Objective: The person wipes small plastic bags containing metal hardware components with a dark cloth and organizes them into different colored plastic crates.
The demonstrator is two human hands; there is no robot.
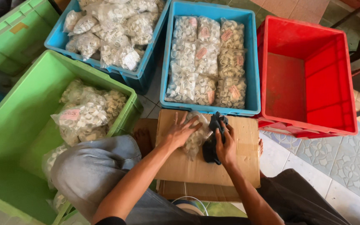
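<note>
Bare forearms, grey trousers on the left leg (92, 166), darker trousers on the right leg (296, 200), bare feet

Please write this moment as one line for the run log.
left hand: pressing clear bag of white parts | right hand: gripping black tool | surface: cardboard box

The left hand (181, 131) lies flat on a clear plastic bag of small white rings (196, 135), pressing it onto a brown cardboard box (234, 162). The right hand (226, 146) grips a black handheld tool (213, 141) at the bag's edge. Beyond stand a blue plastic crate (253, 83) of similar bags, a red plastic crate (334, 83) and a green plastic crate (17, 116).
</note>
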